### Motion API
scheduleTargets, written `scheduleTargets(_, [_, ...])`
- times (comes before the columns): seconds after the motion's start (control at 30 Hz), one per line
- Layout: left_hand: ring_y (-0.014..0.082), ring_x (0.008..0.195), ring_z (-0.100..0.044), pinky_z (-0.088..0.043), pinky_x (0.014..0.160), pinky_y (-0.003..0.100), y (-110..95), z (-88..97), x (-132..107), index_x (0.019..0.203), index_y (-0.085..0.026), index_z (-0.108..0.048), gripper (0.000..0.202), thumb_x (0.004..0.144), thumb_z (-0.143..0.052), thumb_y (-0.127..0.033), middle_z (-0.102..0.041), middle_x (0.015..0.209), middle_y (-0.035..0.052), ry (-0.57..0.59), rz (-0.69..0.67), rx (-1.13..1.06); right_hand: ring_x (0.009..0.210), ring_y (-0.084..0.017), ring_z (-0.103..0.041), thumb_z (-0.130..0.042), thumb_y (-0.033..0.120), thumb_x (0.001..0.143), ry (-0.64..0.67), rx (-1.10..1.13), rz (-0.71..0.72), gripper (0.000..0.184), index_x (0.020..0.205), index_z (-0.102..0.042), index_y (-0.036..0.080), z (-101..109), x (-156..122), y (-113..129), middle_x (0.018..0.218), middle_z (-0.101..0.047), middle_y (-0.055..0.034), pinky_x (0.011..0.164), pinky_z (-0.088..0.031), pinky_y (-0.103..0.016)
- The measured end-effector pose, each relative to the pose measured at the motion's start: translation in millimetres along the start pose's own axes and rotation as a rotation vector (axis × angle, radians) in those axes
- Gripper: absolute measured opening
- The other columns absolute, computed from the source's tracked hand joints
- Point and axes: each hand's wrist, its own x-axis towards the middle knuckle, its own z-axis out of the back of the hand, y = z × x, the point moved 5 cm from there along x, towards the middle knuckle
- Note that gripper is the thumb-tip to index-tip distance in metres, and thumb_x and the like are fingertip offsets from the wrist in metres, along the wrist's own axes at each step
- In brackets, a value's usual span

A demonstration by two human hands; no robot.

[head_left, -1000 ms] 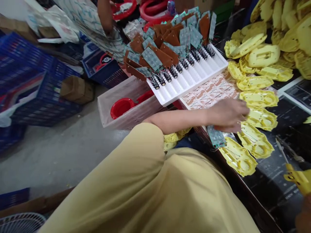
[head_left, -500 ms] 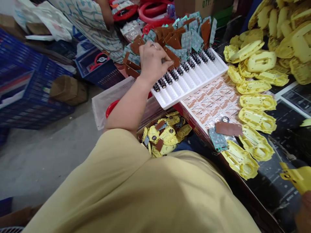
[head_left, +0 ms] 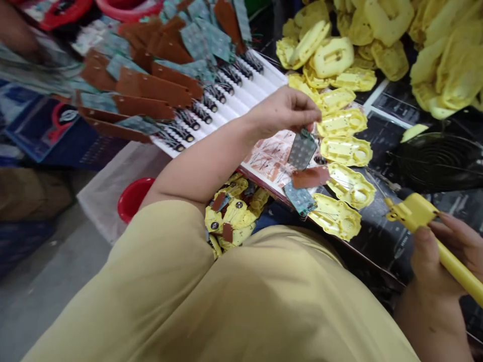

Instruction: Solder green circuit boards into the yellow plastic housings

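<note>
My left hand (head_left: 285, 113) reaches across my front, its thumb and fingers pinched on a circuit board (head_left: 303, 150) at the board's upper end. The board hangs over the patterned sheet, beside a row of yellow plastic shell halves (head_left: 345, 123). Just below it lie a brown board (head_left: 311, 177) and a green board (head_left: 299, 198), near the closest shells. At the right, my right hand (head_left: 439, 256) is wrapped round a yellow soldering gun (head_left: 417, 211), its thin tip pointing up and left towards the shells.
A white ribbed tray (head_left: 241, 93) holds black wired parts and many brown and green boards (head_left: 151, 88). More yellow shells (head_left: 392, 25) are heaped at the back right. A box of yellow assemblies (head_left: 236, 213) sits by my lap. A dark coil (head_left: 433, 158) lies at right.
My left hand has moved right from the tray to above the shells, with a circuit board in it. The view has shifted right, and my right hand with the yellow soldering gun now shows more fully.
</note>
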Motion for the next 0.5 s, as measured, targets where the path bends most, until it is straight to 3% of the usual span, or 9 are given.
scheduleTargets(0.1, [0.019,0.083,-0.076,-0.06,0.08,0.037,-9,-43.9,21,0.093,-0.016,-0.081,0.01,0.093,-0.075,-0.024,-0.077,0.079,0.006,0.252,-0.092,0.088,0.058,-0.025,-0.075,-0.095,0.034,0.075,0.063,0.002,-0.011,0.046,0.119,-0.083,0.037,-2,3,0,0.087,-0.082,-0.0033,0.051,-0.06,-0.035])
scheduleTargets(0.2, [0.0202,0.087,-0.077,-0.06,0.085,0.036,-14,-68.5,40,0.087,-0.018,-0.083,0.009,0.086,-0.074,-0.017,-0.078,0.08,0.0042,0.322,-0.146,0.216,0.063,-0.025,-0.077,-0.095,0.034,0.077,0.107,-0.013,-0.026,0.047,0.123,-0.082,0.035,-3,7,0,0.092,-0.083,-0.0037,0.056,-0.062,-0.032])
scheduleTargets(0.33, [0.0217,0.093,-0.077,-0.059,0.088,0.035,-14,-80.9,57,0.085,-0.018,-0.083,0.014,0.08,-0.072,-0.011,-0.079,0.083,0.0038,0.304,-0.138,0.298,0.067,-0.024,-0.079,-0.093,0.037,0.082,0.142,-0.045,-0.015,0.046,0.126,-0.081,0.032,-6,15,-2,0.094,-0.083,-0.0039,0.057,-0.063,-0.029])
scheduleTargets(0.43, [0.0198,0.085,-0.076,-0.058,0.084,0.035,-13,-84.1,58,0.087,-0.017,-0.083,0.013,0.084,-0.072,-0.011,-0.078,0.079,0.0042,0.349,-0.075,0.187,0.075,-0.025,-0.081,-0.083,0.057,0.093,0.197,-0.034,0.025,0.052,0.135,-0.077,0.028,-9,24,1,0.098,-0.083,-0.006,0.059,-0.064,-0.029])
scheduleTargets(0.5, [0.0175,0.08,-0.075,-0.058,0.082,0.035,-11,-83.3,54,0.09,-0.017,-0.083,0.012,0.087,-0.072,-0.013,-0.077,0.078,0.0043,0.343,-0.031,0.1,0.075,-0.024,-0.081,-0.067,0.069,0.101,0.314,-0.07,0.001,0.06,0.142,-0.072,0.025,-19,30,4,0.093,-0.081,-0.0051,0.059,-0.064,-0.029])
